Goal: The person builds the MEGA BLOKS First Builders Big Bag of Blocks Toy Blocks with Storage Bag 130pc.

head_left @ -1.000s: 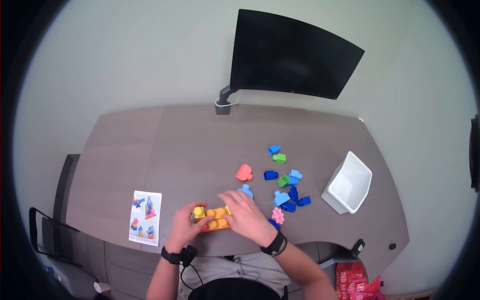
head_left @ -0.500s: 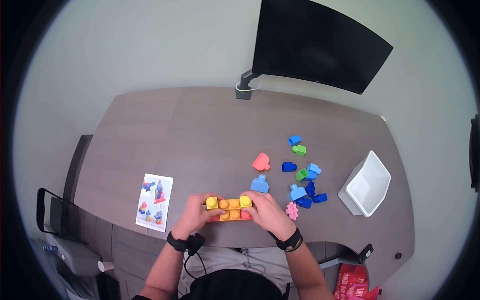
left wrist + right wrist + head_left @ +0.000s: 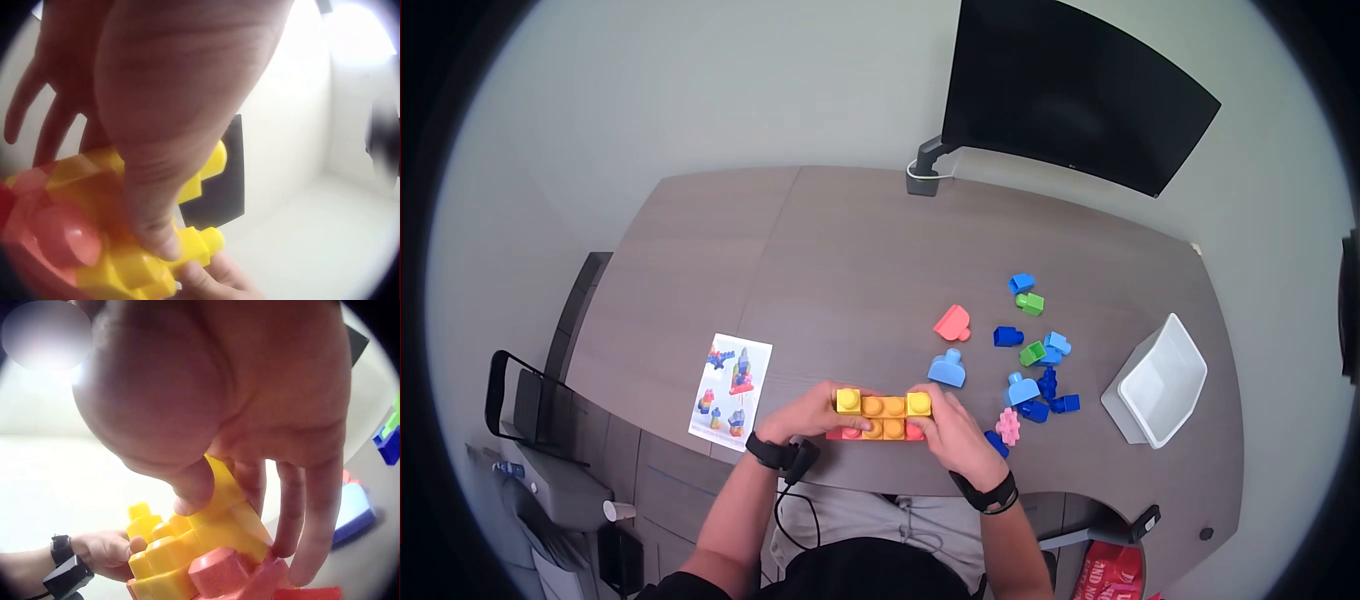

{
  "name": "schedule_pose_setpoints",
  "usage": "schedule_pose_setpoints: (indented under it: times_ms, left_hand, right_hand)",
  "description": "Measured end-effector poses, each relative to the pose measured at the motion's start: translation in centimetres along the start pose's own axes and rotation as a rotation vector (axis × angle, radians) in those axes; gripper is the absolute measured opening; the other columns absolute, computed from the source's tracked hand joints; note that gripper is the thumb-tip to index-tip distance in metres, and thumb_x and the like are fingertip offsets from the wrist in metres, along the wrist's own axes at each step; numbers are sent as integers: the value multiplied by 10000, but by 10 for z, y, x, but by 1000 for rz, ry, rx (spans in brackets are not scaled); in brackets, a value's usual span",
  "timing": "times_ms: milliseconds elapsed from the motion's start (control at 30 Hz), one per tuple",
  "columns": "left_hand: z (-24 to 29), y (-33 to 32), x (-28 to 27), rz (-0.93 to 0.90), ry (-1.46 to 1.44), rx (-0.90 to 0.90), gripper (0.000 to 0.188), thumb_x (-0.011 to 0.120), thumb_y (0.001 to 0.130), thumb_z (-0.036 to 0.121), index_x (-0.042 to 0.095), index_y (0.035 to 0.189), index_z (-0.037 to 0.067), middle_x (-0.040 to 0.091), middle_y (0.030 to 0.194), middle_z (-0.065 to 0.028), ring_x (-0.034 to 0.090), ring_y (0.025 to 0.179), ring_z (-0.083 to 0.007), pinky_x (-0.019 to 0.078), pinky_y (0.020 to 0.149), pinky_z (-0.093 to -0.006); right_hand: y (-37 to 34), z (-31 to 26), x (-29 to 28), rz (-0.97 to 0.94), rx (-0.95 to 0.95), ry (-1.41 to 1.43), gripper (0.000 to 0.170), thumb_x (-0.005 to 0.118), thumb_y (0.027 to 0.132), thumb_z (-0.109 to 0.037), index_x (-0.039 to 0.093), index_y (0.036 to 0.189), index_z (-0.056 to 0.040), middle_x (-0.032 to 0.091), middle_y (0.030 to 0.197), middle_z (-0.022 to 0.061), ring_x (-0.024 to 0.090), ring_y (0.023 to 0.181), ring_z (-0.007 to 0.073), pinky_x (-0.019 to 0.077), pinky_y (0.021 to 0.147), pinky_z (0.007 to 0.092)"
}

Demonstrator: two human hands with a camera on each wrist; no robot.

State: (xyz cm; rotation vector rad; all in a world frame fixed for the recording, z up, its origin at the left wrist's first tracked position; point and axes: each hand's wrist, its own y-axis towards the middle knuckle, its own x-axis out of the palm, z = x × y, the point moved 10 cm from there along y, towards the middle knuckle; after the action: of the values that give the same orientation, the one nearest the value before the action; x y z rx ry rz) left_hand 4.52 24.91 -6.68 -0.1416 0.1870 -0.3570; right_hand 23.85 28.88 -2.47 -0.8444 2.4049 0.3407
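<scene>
Both hands hold a block assembly near the table's front edge: orange-yellow blocks [image 3: 884, 407] on a red base [image 3: 834, 434]. At its left end the left hand [image 3: 805, 412] grips beside a yellow block [image 3: 848, 402]; the right hand [image 3: 962, 440] grips the right end beside another yellow block [image 3: 918, 404]. In the left wrist view, the left thumb presses the yellow blocks [image 3: 134, 269], with a red stud [image 3: 65, 234] beside it. The right wrist view shows the right thumb on a yellow block [image 3: 228, 519] and the fingers down its far side, above the red base [image 3: 219, 572].
Right of the hands lie a red arch piece [image 3: 953, 323], a light blue one [image 3: 947, 368], a pink flower piece [image 3: 1008, 426] and several blue and green blocks [image 3: 1032, 353]. A white bin [image 3: 1155, 385] stands far right, a picture sheet [image 3: 731, 392] left, a monitor [image 3: 1080, 90] behind.
The right hand has shifted from across the assembly's top to its right end, uncovering the yellow block there. The head view has swung, so the table and loose pieces appear farther right.
</scene>
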Motion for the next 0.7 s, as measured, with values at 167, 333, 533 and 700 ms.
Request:
schedule_pose_setpoints:
  times_ms: [167, 333, 533, 700]
  left_hand:
    - [-21, 2, 3, -90, -47, -106, 682, 884, 997, 235, 625, 1580, -5, 779, 1399, -137, 716, 1260, -188, 548, 1124, -360]
    - [-5, -5, -12, 99, 153, 8, 801, 928, 946, 210, 564, 1631, 8, 704, 1547, -147, 666, 1421, -249, 523, 1207, -405]
    - [31, -27, -31, 290, 193, 114, 436, 985, 828, 121, 813, 1220, 40, 829, 1258, -96, 773, 1171, -220, 569, 1085, -368]
    - [19, -27, -29, 348, 187, 96, 409, 975, 812, 75, 820, 1187, 24, 834, 1177, -98, 772, 1150, -234, 569, 1092, -386]
  right_hand:
    - [-14, 10, 9, 56, 87, -11, 444, 711, 1082, -174, 569, 1495, -95, 706, 1265, 264, 680, 1177, 496, 569, 981, 575]
    - [-23, 27, 17, 116, 88, 7, 561, 699, 1092, -168, 529, 1614, -51, 698, 1374, 282, 686, 1237, 483, 576, 1034, 546]
    - [-38, -1, -17, 244, 29, -42, 511, 703, 1062, -103, 612, 1558, -18, 722, 1408, 229, 691, 1268, 438, 571, 1071, 504]
    - [-63, 23, -86, 222, 328, -463, 299, 812, 971, -194, 773, 1246, -85, 782, 1207, 129, 735, 1104, 381, 608, 902, 528]
